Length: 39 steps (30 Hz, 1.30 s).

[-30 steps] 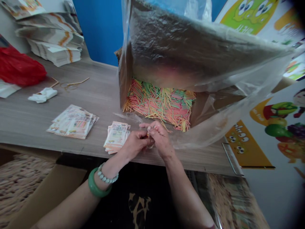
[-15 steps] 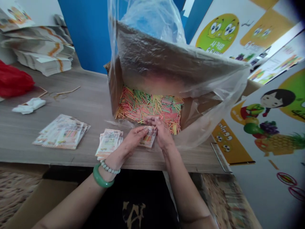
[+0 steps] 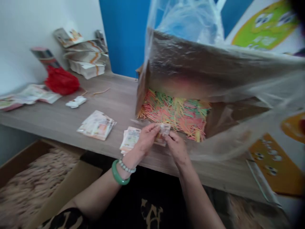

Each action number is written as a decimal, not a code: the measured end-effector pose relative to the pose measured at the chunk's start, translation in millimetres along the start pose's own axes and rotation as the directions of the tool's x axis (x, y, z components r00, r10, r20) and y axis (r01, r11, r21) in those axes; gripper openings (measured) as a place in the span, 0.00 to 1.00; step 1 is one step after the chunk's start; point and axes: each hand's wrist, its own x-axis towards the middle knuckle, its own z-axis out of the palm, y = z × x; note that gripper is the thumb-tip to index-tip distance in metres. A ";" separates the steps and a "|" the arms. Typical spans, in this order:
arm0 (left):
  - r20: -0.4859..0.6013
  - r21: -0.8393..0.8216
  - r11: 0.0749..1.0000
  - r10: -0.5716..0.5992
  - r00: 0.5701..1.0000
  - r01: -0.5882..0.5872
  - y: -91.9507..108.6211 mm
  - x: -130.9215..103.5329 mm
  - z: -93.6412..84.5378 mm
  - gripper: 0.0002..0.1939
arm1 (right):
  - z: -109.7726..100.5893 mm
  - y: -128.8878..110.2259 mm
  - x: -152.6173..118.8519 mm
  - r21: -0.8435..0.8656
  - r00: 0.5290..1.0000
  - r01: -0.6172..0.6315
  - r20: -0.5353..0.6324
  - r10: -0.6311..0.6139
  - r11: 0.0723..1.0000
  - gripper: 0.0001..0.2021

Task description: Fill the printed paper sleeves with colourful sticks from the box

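Observation:
Between my two hands is a small printed plastic packet [image 3: 165, 128], with coloured sticks showing through it a moment earlier. My left hand [image 3: 148, 137] pinches its left side, and my right hand [image 3: 176, 147] grips the right side with fingers bent. Just left of my left hand lies a small stack of printed packets [image 3: 130, 138]. A fanned pile of similar packets [image 3: 97, 125] rests farther left. Right behind my hands, a tipped carton [image 3: 190, 66] lined with clear plastic holds many thin pink, green, yellow and orange sticks [image 3: 175, 114].
On the table [image 3: 119, 98] at left are a crumpled white tissue [image 3: 76, 102], a red plastic bag [image 3: 61, 81] and bundled stacks of packets [image 3: 88, 68]. A box of pale pieces [image 3: 43, 178] stands below the table edge at lower left. Printed panels stand at right.
The view has swung left, so everything appears farther right. My right fingers have come down from above the packet's top edge to its right side, and the packet looks more bunched.

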 end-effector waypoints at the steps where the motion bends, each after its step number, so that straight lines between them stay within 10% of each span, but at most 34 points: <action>1: 0.019 0.009 1.000 0.002 1.000 -0.003 2.1 -2.6 -2.4 0.13 | 7.7 -0.2 -3.2 -0.013 1.000 0.007 -0.025 -0.007 1.000 0.10; 7: 0.003 0.111 0.993 0.037 0.999 -0.037 35.0 -29.6 -30.8 0.11 | 42.5 -4.5 -14.5 -0.065 0.987 0.103 0.128 -0.094 0.993 0.11; 12: -0.212 0.361 0.932 0.117 0.970 -0.033 70.9 -37.5 -92.1 0.10 | 65.7 -9.7 -22.1 -0.257 0.962 0.110 0.270 -0.038 0.960 0.07; 16: -0.313 0.903 0.414 0.449 0.837 0.115 73.7 -17.5 -147.1 0.13 | 90.5 -12.4 -18.8 -0.636 0.990 -0.034 0.087 0.115 0.771 0.10; 19: -0.254 0.950 -0.036 0.487 0.836 0.310 63.8 -2.3 -168.8 0.14 | 110.8 -12.7 -13.9 -0.759 0.988 -0.045 0.064 0.143 0.649 0.16; 22: -0.258 0.908 -0.166 0.503 0.825 0.385 59.1 4.5 -175.7 0.16 | 120.3 -9.1 -9.8 -0.712 0.983 -0.070 0.070 0.170 0.699 0.20; 31: -0.100 0.991 -0.006 0.638 0.763 0.135 63.5 -24.9 -159.5 0.16 | 107.6 1.4 -14.1 -0.513 0.987 -0.160 -0.081 0.138 0.843 0.07; 35: -0.171 0.895 0.445 0.395 0.903 -0.025 53.7 -32.7 -128.0 0.16 | 103.6 3.8 -18.5 -0.324 0.989 -0.095 -0.136 0.053 0.941 0.03; 39: -0.128 0.470 0.875 -0.067 0.990 0.120 45.7 -32.2 -79.0 0.17 | 94.1 -1.2 -22.2 -0.041 0.998 -0.055 -0.025 0.054 0.998 0.09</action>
